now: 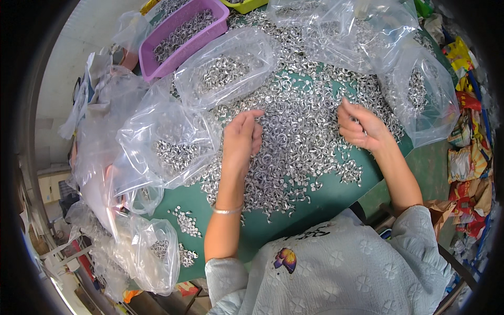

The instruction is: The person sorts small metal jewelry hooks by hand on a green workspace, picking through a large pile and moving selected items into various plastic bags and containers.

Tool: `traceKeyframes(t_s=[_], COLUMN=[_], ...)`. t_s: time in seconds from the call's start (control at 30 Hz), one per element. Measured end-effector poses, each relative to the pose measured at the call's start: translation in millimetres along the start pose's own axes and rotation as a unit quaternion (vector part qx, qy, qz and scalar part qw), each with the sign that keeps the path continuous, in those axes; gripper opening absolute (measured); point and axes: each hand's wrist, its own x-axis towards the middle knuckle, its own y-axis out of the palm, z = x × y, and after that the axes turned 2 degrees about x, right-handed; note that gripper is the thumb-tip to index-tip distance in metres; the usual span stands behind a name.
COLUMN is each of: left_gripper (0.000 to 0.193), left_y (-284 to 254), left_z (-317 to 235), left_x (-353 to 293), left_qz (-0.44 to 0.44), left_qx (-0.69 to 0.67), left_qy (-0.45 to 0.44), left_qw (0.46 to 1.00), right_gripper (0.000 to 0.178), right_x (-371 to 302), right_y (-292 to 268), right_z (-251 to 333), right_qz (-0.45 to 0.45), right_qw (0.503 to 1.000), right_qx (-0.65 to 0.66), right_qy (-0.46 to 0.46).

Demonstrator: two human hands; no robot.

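A wide heap of small, curved, silvery metal pieces [294, 147] covers much of the green tabletop [210, 215]. My left hand [243, 135] is over the left side of the heap, fingers curled inward with the index finger reaching toward the middle; a bangle circles that forearm. Above the heap's right side, my right hand [363, 126] is closed, its thumb pressed near the curled fingers. Whatever either hand holds, if anything, is too small or hidden to make out. Beside my left hand, an open clear plastic bag [173, 152] contains more of the pieces.
A purple plastic basket [227, 11] of metal pieces stands at the far left, near a bag-lined tray [226, 73]. More clear bags lie at the far right [425, 100] and near left [152, 252]. A small pile of pieces [187, 223] sits near the left edge. Colourful packages [467, 163] line the right.
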Motion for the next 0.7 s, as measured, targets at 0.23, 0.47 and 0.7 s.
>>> traceKeyframes(t_s=[0.23,0.47,0.7], left_gripper=[0.009,0.018,0.006], left_y=[-9.3,9.2,-13.3], left_z=[36.5,42.7,30.1], left_x=[-68.2,-72.3,-88.8], left_qz=[-0.141,-0.183,-0.026], left_qx=[0.389,0.468,-0.175], left_qy=[0.167,0.240,-0.003], left_qw=[0.895,0.831,0.984], right_gripper=[0.016,0.015,0.025], right_x=[4.0,28.5,19.5], right_y=[31.0,63.0,50.7], right_z=[-35.6,-68.0,-43.7], right_qz=[-0.106,-0.086,-0.025], right_qw=[0.845,0.614,0.942], right_qx=[-0.515,-0.752,-0.334], right_qy=[-0.096,-0.222,-0.023])
